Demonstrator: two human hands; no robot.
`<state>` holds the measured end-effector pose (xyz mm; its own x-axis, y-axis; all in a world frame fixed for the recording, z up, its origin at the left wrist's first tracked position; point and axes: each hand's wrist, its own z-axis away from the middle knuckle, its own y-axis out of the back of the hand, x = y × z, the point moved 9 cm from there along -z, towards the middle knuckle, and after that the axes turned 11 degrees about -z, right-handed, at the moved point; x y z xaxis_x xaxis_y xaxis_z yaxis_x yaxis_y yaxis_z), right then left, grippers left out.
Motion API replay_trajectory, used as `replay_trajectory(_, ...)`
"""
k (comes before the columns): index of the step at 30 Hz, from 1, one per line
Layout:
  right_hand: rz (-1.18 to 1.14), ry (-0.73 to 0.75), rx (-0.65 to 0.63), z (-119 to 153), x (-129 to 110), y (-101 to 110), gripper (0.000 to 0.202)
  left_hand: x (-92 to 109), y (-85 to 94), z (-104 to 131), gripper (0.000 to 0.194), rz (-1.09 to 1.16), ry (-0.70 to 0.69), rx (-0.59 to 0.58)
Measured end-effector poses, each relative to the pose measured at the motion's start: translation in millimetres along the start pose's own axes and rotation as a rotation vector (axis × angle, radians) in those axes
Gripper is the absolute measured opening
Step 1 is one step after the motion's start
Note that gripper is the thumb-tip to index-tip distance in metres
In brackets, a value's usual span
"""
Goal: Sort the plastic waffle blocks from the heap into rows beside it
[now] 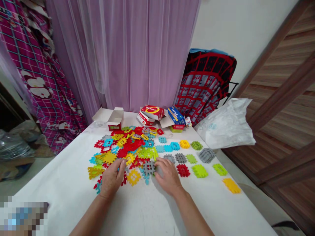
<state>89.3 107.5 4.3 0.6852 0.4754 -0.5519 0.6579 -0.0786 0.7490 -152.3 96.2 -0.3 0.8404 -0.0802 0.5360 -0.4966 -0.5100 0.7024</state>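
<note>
My left hand [113, 177] is at the near left of a heap of colourful interlocking plastic building pieces [130, 147]. Its fingers are closed, and a sliver of blue shows beside them; what they grip is mostly hidden. At the heap's right edge, my right hand [168, 175] has thumb and fingertips at the right edge of a grey lattice building piece [149, 167], closed on it. A yellow lattice piece [133, 177] lies between my hands. To the right, pieces sit in groups by colour, among them a red piece [183, 170] and a dark grey piece [180, 158].
Opened cardboard boxes, one red [153, 112], one blue [176, 115], and one with its flaps up [115, 118], stand along the back of the white table [137, 209]. A stack of grey pieces [207, 155] and a white plastic bag [226, 126] are at the right.
</note>
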Motion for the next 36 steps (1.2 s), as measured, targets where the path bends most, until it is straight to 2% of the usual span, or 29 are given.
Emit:
replay_trajectory(3, -0.026, 0.006, -0.217, -9.3, 5.5, -5.3, 0.047, -2.1, 0.1, -1.7, 0.042, 0.018, 0.02, -0.008)
replay_trajectory(5, -0.049, -0.004, -0.319, -14.5, 6.8, -10.0, 0.054, -4.2, -0.6, -2.5, 0.042, 0.028, 0.04, -0.018)
replay_trajectory(9, -0.085, 0.033, -0.401, -21.6, 1.0, -18.0, 0.055, -7.7, -2.8, -3.4, 0.044, 0.042, 0.07, -0.035)
replay_trajectory(14, -0.021, 0.067, -0.324, -21.8, -5.5, -16.8, 0.039, -10.7, -6.6, -3.2, 0.044, 0.043, 0.086, -0.063)
replay_trajectory(18, 0.145, -0.089, -0.153, -16.6, -0.7, -7.1, 0.038, -12.8, -9.2, -3.5, 0.045, 0.046, 0.103, -0.082)
replay_trajectory(20, 0.19, -0.157, -0.124, -12.0, 0.3, -6.9, 0.038, -12.7, -8.9, -3.9, 0.045, 0.044, 0.104, -0.083)
replay_trajectory(23, 0.163, -0.182, -0.13, -8.3, 1.7, -8.8, 0.034, -12.1, -8.6, -4.2, 0.045, 0.045, 0.103, -0.085)
replay_trajectory(26, 0.088, -0.14, -0.127, -9.9, 6.1, -4.9, 0.029, -12.5, -9.5, -4.1, 0.045, 0.047, 0.102, -0.088)
replay_trajectory(31, -0.029, -0.035, -0.221, -12.8, 11.6, -4.5, 0.041, -12.8, -10.3, -4.0, 0.045, 0.043, 0.102, -0.089)
replay_trajectory(36, -0.055, -0.025, -0.268, -14.4, 12.8, -8.3, 0.046, -9.2, -8.0, -4.8, 0.043, 0.037, 0.094, -0.09)
